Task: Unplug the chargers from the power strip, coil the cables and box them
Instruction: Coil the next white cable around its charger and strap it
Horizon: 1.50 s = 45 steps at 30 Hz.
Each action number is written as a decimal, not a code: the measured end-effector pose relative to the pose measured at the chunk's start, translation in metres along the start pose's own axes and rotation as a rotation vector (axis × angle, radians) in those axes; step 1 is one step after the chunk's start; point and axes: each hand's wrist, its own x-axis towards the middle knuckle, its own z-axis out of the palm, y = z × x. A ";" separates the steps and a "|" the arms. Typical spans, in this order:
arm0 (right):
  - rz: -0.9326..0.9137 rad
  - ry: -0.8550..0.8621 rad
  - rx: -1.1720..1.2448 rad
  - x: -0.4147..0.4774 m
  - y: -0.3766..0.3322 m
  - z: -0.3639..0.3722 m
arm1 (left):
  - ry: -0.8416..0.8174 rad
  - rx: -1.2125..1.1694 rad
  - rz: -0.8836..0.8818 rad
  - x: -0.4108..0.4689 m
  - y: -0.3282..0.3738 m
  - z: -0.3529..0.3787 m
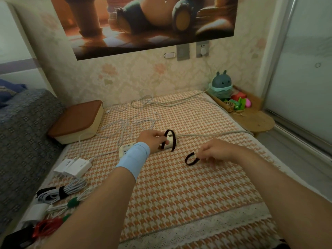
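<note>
The white power strip (125,149) lies mid-bed, partly hidden by my left hand (152,140), which pinches a black strap (171,139) looped above the strip's far end. Over the bedcover to the right, my right hand (215,150) pinches a second black strap (191,159). Two white chargers (73,168) lie unplugged at the left. Loose white cables (136,121) sprawl behind the strip. A coiled white cable with a black tie (61,193), a cable with a green tie (71,203) and a red coil (46,226) lie at the near left. The brown-lidded box (77,121) sits shut at the back left.
A grey patterned cushion (23,141) borders the bed's left side. At the back right a wooden side table (255,119) carries a round toy figure (221,83) and a small basket. The strip's thick cord (215,134) runs right toward wall sockets (202,49).
</note>
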 end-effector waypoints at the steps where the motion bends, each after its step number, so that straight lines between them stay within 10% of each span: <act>1: 0.013 -0.077 -0.076 -0.002 0.001 -0.001 | -0.037 -0.019 0.014 -0.003 0.005 0.006; 9: 0.022 0.203 0.345 0.003 -0.012 -0.010 | -0.090 0.129 0.205 0.004 0.021 0.036; 22: 0.022 0.615 0.110 0.053 0.017 -0.018 | -0.045 0.147 0.281 0.050 0.008 0.058; 32: -0.104 0.611 -0.173 0.054 0.001 -0.006 | -0.451 0.939 0.223 0.034 0.002 0.076; 37: -0.170 0.302 -0.286 0.040 -0.012 0.017 | -0.165 0.973 0.339 0.033 0.002 0.061; 45: -0.196 0.361 -0.334 0.039 -0.043 0.031 | -0.070 0.537 0.437 0.026 -0.010 0.015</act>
